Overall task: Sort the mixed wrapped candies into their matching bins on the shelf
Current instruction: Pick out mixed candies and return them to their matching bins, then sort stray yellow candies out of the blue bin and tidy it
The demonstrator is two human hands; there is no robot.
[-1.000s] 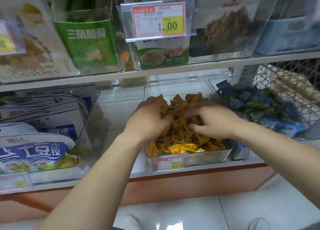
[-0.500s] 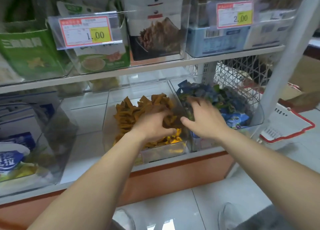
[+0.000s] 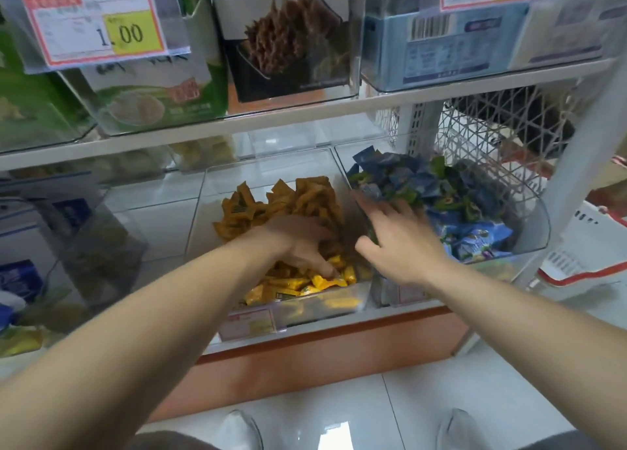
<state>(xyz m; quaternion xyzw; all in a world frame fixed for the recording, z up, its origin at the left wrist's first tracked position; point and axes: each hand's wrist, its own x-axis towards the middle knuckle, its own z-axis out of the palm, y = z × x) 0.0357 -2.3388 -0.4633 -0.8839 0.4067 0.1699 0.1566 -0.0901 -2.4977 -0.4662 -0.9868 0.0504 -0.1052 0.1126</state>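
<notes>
Entry: candy sort, lower shelf.

- Step in hand, by my judgement: combing the yellow candies (image 3: 305, 283) in the middle bin (image 3: 325, 309) for strays.
- The blue candies (image 3: 441, 185) lie heaped in the right bin (image 3: 536, 219), just beside it.
- Left hand (image 3: 298, 242): palm down, fingers curled into the front of the yellow heap. I cannot tell whether they pinch a piece.
- Right hand (image 3: 400, 246): above the wall between the bins, fingers straight and spread toward the blue heap. Nothing is seen held.
- Next move likely calls for a light pinch on a single off-colour wrapper, lifted clear across that wall.
</notes>
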